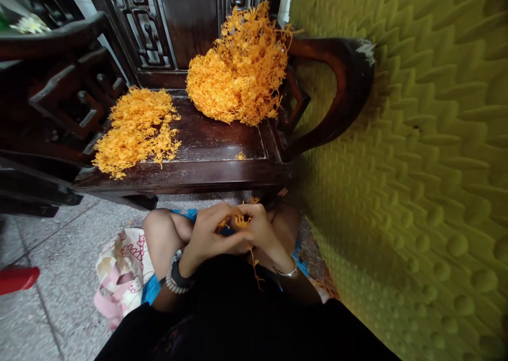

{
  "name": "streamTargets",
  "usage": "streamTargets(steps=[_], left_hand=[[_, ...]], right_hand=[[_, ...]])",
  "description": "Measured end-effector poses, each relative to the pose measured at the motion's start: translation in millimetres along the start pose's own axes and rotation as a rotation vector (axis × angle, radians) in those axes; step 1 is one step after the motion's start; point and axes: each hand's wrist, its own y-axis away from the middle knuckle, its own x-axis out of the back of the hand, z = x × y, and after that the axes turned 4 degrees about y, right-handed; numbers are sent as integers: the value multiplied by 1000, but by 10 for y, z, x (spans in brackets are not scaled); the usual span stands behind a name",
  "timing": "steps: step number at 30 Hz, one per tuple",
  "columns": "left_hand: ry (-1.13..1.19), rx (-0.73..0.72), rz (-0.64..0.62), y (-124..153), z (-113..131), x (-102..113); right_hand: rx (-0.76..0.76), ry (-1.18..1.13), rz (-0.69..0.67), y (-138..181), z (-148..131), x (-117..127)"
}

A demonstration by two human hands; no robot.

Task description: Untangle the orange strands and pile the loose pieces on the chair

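Close together above my lap, my left hand (pixel 212 228) and my right hand (pixel 262 228) have their fingers curled in and their tips nearly meeting. Small orange branching pieces (pixel 243 221), perhaps plastic, show between them, and both hands are closed on these. From under my right hand hangs a thin orange strand (pixel 254 268) with short side branches. My fingers partly cover what they grip. Ahead, on a dark wooden chair seat (pixel 214 144), lie a flat orange pile (pixel 138 128) at left and a taller orange heap (pixel 242 75) at right.
One loose orange bit (pixel 240 155) lies near the seat's front edge. The chair's curved armrest (pixel 349 91) reaches toward a yellow-green textured wall panel (pixel 416 165). On the floor at left are a white-and-pink cloth bag (pixel 123 271) and a red object (pixel 19 279).
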Motion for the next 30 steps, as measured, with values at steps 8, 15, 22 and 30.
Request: streamTargets(steps=[8,15,22,30], left_hand=[[60,44,713,-24,-101,165],[585,-28,856,-50,123,1003],[740,496,381,76,-29,189],[78,297,10,37,96,-169]], right_hand=[[92,-124,-245,161,-187,-40],[-212,-482,12,234,47,160],[-123,-810,165,23,-76,177],[-78,-880,74,-6,-206,100]])
